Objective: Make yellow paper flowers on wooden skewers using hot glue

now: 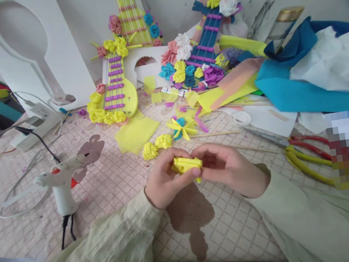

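Observation:
A crumpled yellow paper flower (186,164) is pinched between both hands above the middle of the table. My left hand (168,180) is closed around its left side, thumb along the lower edge. From the right, my right hand (229,167) grips the other end with thumb and fingertips; some of those fingers are hidden behind it. Just beyond the hands lie two finished-looking yellow paper roses (156,146). Near them sits a yellow and blue folded paper star (182,128). Flat yellow paper squares (137,131) are spread behind the roses.
A white glue gun (63,187) stands at left, its cord leading to a power strip (34,128). Scissors (289,144) with red and yellow handles lie at right. Flower-trimmed paper instruments, one yellow (124,88) and one blue (207,34), lean at the back. Blue paper (305,81) is heaped at right.

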The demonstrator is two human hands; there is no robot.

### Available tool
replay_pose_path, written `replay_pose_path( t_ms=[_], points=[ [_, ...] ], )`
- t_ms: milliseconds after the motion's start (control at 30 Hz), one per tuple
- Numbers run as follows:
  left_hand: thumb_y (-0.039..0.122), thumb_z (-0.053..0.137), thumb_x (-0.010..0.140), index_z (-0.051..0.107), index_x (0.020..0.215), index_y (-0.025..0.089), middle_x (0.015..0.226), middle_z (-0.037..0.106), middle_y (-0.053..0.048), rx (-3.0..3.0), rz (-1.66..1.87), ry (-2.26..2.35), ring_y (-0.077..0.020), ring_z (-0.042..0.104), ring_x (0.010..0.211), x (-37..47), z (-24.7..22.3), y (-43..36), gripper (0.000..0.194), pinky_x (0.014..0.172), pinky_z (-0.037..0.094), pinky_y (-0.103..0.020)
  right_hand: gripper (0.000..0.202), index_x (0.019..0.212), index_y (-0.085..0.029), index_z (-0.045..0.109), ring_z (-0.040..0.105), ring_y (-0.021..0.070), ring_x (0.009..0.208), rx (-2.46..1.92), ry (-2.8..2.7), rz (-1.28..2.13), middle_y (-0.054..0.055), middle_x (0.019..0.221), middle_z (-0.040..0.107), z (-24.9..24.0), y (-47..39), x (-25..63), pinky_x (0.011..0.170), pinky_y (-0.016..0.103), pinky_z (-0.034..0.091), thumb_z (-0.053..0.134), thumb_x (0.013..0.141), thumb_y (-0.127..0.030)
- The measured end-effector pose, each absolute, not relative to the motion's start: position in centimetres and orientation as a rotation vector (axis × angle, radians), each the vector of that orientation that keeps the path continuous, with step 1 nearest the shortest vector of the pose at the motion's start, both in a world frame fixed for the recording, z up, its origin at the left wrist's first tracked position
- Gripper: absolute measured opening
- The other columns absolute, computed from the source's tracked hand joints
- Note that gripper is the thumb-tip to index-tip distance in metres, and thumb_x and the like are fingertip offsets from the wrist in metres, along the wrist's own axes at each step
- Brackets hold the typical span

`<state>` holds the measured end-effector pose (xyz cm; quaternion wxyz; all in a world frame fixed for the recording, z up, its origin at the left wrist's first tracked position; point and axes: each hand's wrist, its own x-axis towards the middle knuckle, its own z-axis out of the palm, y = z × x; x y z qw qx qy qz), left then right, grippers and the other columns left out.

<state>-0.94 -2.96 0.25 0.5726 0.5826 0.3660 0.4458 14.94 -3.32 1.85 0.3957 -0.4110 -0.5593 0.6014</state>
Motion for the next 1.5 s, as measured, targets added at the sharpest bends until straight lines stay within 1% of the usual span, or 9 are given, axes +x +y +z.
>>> replay_pose_path(
  t_ms=[100,267,600,700,767,900,1100,1233,1500],
  points=[
    [0.027,0.067,0.067,0.054,0.077,0.016,0.070,0.053,-0.001,1.339,1.086,0.938,-0.0104,0.049,0.063,-0.9,0.2,-3.0,0.020,0.057,0.041,-0.023,0.014,0.077,-0.017,0.056,0.055,0.0093,0.064,-1.064,-1.386,1.545,-0.002,0.071,0.057,1.9,-3.4,14.9,0.059,0.024,0.048,0.063,0.064,-0.018],
    [0.038,0.066,0.068,0.052,0.073,0.015,0.065,0.052,0.001,1.009,1.097,0.928,-0.0078,0.048,0.056,-0.3,-0.4,-2.8,0.027,0.051,0.040,-0.020,0.016,0.076,-0.017,0.055,0.053,0.0085,0.060,-1.086,-1.355,1.523,-0.003,0.067,0.056,1.8,-3.3,14.9,0.057,0.023,0.047,0.065,0.064,-0.020],
    [0.034,0.070,0.063,0.051,0.068,0.015,0.062,0.054,0.003,0.660,1.019,0.857,-0.0061,0.049,0.054,0.2,0.0,-2.9,0.028,0.051,0.042,-0.019,0.019,0.071,-0.018,0.054,0.054,0.0094,0.060,-1.095,-1.299,1.506,-0.003,0.066,0.056,0.9,-3.2,14.8,0.057,0.025,0.048,0.068,0.061,-0.024],
    [0.035,0.067,0.066,0.054,0.079,0.017,0.071,0.057,0.000,0.771,1.055,0.837,-0.0089,0.053,0.061,-0.1,0.0,-2.9,0.026,0.055,0.044,-0.021,0.019,0.076,-0.019,0.054,0.058,0.0113,0.067,-1.078,-1.223,1.597,-0.001,0.073,0.059,0.9,-3.1,14.9,0.061,0.027,0.050,0.067,0.063,-0.024],
    [0.030,0.068,0.066,0.056,0.087,0.018,0.079,0.058,-0.001,0.943,1.106,0.852,-0.0105,0.055,0.067,-0.4,0.0,-3.0,0.026,0.059,0.045,-0.022,0.021,0.082,-0.020,0.055,0.060,0.0134,0.074,-1.052,-1.226,1.621,0.001,0.081,0.061,1.0,-3.0,15.0,0.064,0.029,0.051,0.065,0.065,-0.026],
    [0.019,0.067,0.068,0.056,0.090,0.019,0.084,0.057,-0.002,1.218,1.159,0.881,-0.0109,0.055,0.075,-0.6,0.2,-3.3,0.024,0.066,0.045,-0.021,0.024,0.093,-0.022,0.057,0.060,0.0152,0.084,-1.044,-1.337,1.444,0.004,0.096,0.062,1.3,-3.1,15.1,0.069,0.029,0.051,0.063,0.070,-0.028],
    [0.019,0.064,0.072,0.054,0.095,0.020,0.083,0.057,-0.001,1.201,1.183,0.825,-0.0095,0.055,0.073,-0.7,0.4,-3.3,0.025,0.061,0.046,-0.018,0.019,0.092,-0.021,0.060,0.060,0.0141,0.078,-1.105,-1.480,1.205,0.003,0.090,0.063,1.5,-3.6,15.2,0.069,0.029,0.052,0.060,0.074,-0.027],
    [0.022,0.062,0.073,0.057,0.090,0.018,0.082,0.059,-0.003,1.228,1.176,0.878,-0.0101,0.056,0.073,-0.7,0.6,-3.2,0.018,0.062,0.046,-0.019,0.017,0.090,-0.020,0.059,0.060,0.0154,0.080,-1.103,-1.548,1.142,0.004,0.091,0.063,1.4,-3.8,15.1,0.069,0.029,0.052,0.060,0.074,-0.025],
    [0.023,0.059,0.074,0.058,0.084,0.017,0.077,0.061,-0.003,1.691,1.132,1.108,-0.0120,0.056,0.069,-1.0,0.1,-3.5,0.012,0.062,0.046,-0.024,0.008,0.079,-0.017,0.062,0.057,0.0137,0.070,-1.229,-1.622,0.901,0.003,0.077,0.064,1.0,-4.1,14.7,0.065,0.029,0.049,0.059,0.071,-0.018]
  ],
)
